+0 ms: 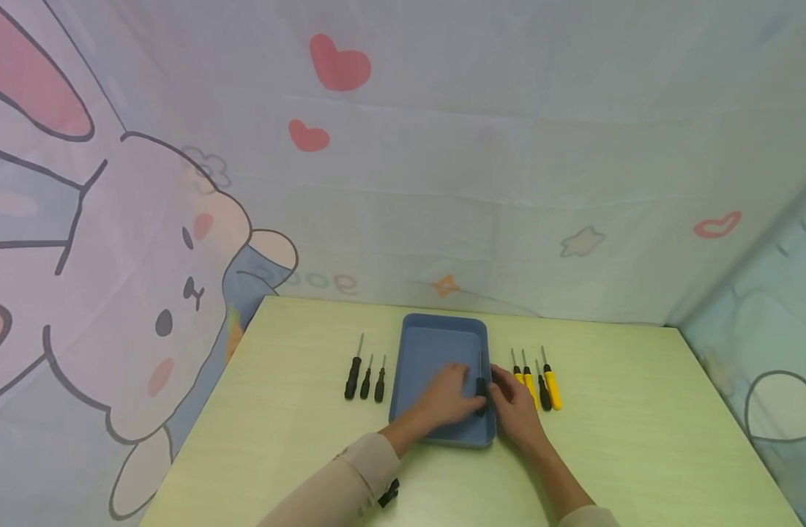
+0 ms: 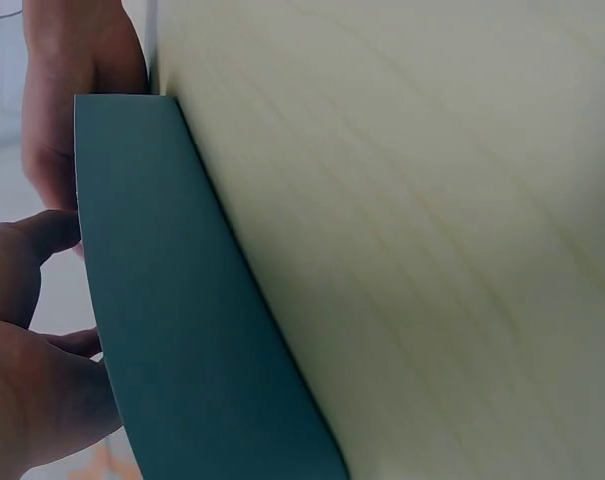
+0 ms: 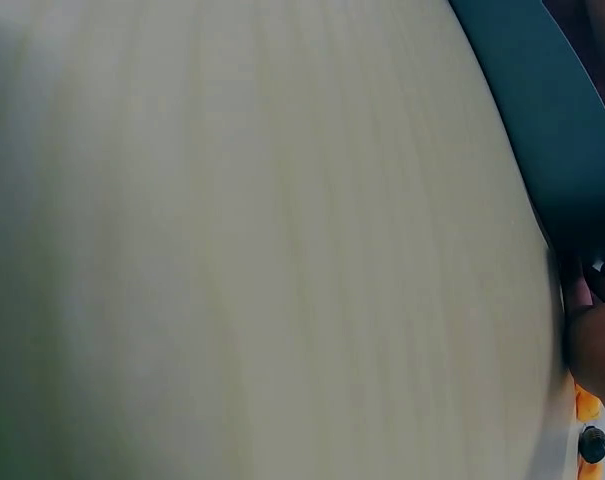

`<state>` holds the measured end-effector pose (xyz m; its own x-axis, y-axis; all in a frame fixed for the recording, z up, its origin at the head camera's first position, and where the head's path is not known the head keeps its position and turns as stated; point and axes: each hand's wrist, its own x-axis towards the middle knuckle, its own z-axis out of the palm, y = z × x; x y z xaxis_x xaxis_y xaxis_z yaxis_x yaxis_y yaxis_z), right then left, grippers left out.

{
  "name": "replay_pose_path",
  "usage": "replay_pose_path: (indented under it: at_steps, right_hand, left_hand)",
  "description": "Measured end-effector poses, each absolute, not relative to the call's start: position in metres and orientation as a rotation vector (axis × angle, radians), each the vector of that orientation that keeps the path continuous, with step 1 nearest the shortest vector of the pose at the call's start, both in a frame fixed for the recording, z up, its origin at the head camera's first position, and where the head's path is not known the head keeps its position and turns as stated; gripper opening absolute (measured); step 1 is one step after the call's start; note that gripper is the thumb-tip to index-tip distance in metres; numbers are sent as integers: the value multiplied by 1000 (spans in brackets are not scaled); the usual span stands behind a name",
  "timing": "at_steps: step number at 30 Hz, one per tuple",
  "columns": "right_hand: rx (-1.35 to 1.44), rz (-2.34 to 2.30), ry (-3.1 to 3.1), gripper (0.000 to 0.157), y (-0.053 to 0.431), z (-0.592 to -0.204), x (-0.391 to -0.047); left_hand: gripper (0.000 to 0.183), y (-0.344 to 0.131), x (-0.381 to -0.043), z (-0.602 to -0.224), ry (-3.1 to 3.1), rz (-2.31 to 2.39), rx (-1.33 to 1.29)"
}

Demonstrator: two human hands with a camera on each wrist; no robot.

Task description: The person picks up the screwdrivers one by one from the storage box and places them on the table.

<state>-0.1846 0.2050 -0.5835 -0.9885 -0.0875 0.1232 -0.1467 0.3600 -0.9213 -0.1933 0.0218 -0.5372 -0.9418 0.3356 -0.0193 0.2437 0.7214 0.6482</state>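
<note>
A blue-grey tray lies on the table, and a black-handled screwdriver lies inside along its right wall. My left hand reaches into the tray, its thumb at the screwdriver's handle and its fingers apart from the thumb. In the left wrist view the left hand shows over the tray wall, finger and thumb spread. My right hand is at the tray's right side, fingertips at the rim. The right wrist view catches only part of the right hand, beside the tray's outer wall.
Left of the tray lie several black screwdrivers, the largest outermost. Yellow-handled screwdrivers and a black-handled one lie to the right. A small black object shows partly behind the left sleeve. A printed cloth hangs behind the table.
</note>
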Motion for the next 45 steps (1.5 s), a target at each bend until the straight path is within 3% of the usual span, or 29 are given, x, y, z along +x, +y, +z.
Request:
replay_pose_path:
  at_steps: [8, 20, 35, 45]
  right_hand:
    - [222, 1750, -2582, 45, 197, -542, -166]
    - [200, 1691, -2572, 45, 205, -589, -186]
    - [175, 1709, -2603, 46, 205, -587, -184]
    - [189, 1685, -2583, 45, 205, -589, -187]
  left_hand:
    - [69, 32, -198, -540, 2835, 910, 494]
    - [57, 45, -200, -537, 2847, 776, 476]
    - [47, 58, -199, -533, 2871, 631, 468]
    - [59, 56, -204, -534, 2861, 638, 480]
